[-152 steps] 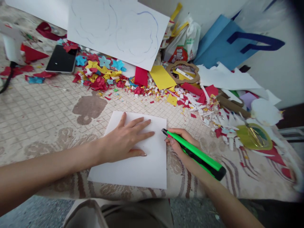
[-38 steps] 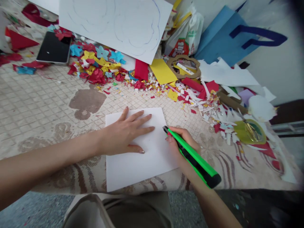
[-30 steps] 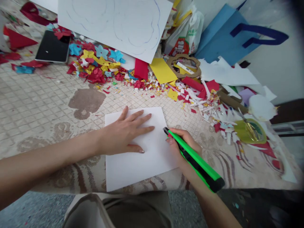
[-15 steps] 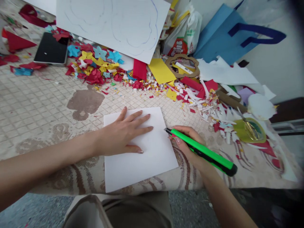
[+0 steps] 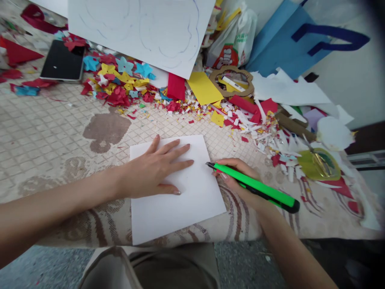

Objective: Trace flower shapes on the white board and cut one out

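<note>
A white sheet of paper [image 5: 192, 204] lies at the front edge of the cloth-covered table. My left hand [image 5: 159, 168] rests flat on it with the fingers spread, palm down. In my right hand [image 5: 237, 176], beside the sheet's right edge, is a green utility knife [image 5: 258, 184] with black ends. Its blade tip points left, over the right part of the paper; whether it touches the surface I cannot tell. My right palm is partly hidden by the knife's body.
Behind the sheet spreads a band of paper scraps and cut stars [image 5: 120, 80]. A phone [image 5: 63, 60] lies at the back left, below a large drawn-on white sheet [image 5: 141, 32]. Scissors [image 5: 320, 162] rest in a yellow-green dish [image 5: 306, 164] at right. A blue bag [image 5: 270, 44] stands behind.
The knife tip has shifted slightly left over the paper, and the knife's rear end has risen a little in view. My left hand stays in place on the sheet.
</note>
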### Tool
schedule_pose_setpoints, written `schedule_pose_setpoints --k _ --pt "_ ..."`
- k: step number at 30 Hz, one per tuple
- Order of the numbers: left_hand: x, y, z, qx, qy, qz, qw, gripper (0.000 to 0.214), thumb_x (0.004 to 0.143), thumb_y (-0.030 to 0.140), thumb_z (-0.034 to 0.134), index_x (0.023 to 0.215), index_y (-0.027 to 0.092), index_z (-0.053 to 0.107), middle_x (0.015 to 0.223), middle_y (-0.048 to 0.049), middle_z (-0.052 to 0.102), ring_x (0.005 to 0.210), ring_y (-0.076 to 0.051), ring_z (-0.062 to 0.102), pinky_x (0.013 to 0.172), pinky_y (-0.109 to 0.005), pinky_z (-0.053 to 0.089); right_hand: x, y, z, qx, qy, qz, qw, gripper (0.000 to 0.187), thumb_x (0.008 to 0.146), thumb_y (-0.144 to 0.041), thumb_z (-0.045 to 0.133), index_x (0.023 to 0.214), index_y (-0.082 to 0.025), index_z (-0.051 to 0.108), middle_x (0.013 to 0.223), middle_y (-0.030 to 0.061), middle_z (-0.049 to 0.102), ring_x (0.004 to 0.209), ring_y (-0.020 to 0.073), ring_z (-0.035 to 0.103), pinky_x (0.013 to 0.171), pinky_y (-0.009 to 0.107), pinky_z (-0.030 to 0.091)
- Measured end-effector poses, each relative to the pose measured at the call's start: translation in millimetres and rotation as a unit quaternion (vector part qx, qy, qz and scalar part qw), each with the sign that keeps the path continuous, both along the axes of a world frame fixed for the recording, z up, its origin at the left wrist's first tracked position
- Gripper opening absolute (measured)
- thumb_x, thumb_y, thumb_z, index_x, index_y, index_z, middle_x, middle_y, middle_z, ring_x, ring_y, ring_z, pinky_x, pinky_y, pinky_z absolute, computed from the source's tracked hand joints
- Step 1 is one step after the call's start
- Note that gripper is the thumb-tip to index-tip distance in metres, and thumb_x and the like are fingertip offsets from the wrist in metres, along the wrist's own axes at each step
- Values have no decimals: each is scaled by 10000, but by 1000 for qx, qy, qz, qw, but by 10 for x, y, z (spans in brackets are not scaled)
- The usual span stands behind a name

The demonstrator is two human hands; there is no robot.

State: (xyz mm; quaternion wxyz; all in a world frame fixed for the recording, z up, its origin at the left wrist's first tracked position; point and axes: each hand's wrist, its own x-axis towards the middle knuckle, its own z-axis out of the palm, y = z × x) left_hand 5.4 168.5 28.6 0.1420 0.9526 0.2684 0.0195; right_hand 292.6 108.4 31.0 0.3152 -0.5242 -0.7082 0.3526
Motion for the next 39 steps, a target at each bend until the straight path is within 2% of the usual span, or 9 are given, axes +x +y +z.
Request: schedule_pose_setpoints --k 9,16,22,31,39 --pt "5 -3 21 2 15 3 1000 684 874 518 610 1467 314 337 1601 -76 178 1465 -361 138 1113 -668 76 116 183 78 -14 -30 77 997 251 902 -244 587 1147 -289 620 1090 15 671 999 155 635 847 254 507" --pt "2 -5 3 4 9 1 1000 688 874 527 606 1469 316 330 1603 -76 168 1468 -354 127 1113 -670 69 156 144 13 -20 -24 52 998 274 894 -284 605 1167 -296 609 1072 22 689 955 169 654 818 274 527" --pt "16 -2 32 -2 14 2 1000 684 873 532 607 1463 305 346 1601 -85 176 1466 -359 131 1113 -666 66 162 109 20 -8 -44 43 998 284 894 -270 591 1176 -300 611 1113 26 682 1029 186 639 842 285 525" --pt "3 -4 6 -3 13 4 1000 685 881 531 597 1471 311 327 1607 -76 155 1469 -349 120 1123 -648 39 159 94 48 -4 -52 55 997 275 896 -264 586 1168 -298 612 1105 20 682 990 173 647 855 287 524" --pt "5 -7 29 1 8 7 1000 680 873 514 617 1461 306 348 1598 -80 191 1465 -352 143 1124 -648 69 158 27 -25 -3 -33 8 999 286 892 -274 593 1178 -286 605 1122 32 677 1003 186 646 845 300 537"
